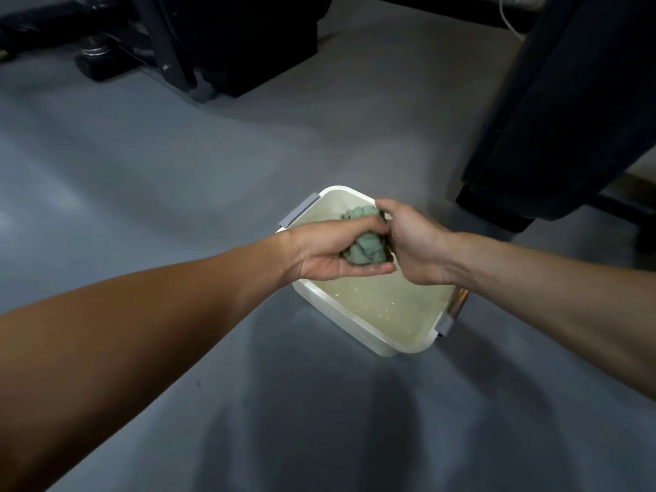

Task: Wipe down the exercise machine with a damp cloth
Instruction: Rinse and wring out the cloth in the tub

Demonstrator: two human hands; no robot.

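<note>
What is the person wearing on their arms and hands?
Nothing that shows. Both forearms are bare right up to the picture's edges, with no sleeves in sight. The left hand and right hand have no gloves, and no watch, bracelet or ring is visible.

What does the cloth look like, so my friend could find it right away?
On the grey floor sits a white tub of soapy water. Right above it, the left hand and right hand squeeze the cloth between them. It is the only green thing there, scrunched into a wrinkly ball.
</note>
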